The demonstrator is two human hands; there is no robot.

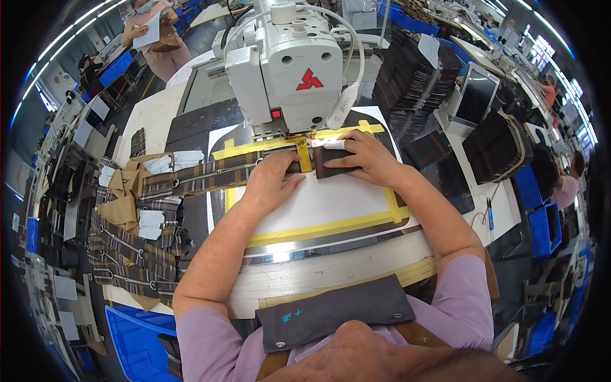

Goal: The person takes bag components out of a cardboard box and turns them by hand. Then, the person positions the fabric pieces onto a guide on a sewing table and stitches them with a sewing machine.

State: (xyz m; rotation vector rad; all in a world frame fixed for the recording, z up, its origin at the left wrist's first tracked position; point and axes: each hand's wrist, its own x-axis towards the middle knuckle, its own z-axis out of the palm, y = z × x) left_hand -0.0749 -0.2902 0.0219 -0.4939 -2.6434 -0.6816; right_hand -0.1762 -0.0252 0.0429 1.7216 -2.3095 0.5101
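Note:
Beneath the head of a white sewing machine (283, 67), my left hand (273, 178) has its fingers bent and together on a long brown-and-grey plaid strip (191, 175), thumb toward its lower edge. The strip runs leftward and ends beside a yellow guide piece (303, 156) under the needle area. My right hand (363, 159), with white wrapping on one finger, presses a dark folded fabric piece (330, 167) just right of the guide, fingers spread. A white work sheet (299, 210) edged with yellow tape lies under both hands. The needle itself is too small to make out.
Plaid strips and tan cloth (121, 223) heap at left, above a blue bin (133, 334). Dark fabric stacks (410, 76), a screen device (474, 92) and blue-handled snips (490, 213) are at right. A person (168, 51) holding paper stands behind; co-workers sit at far right.

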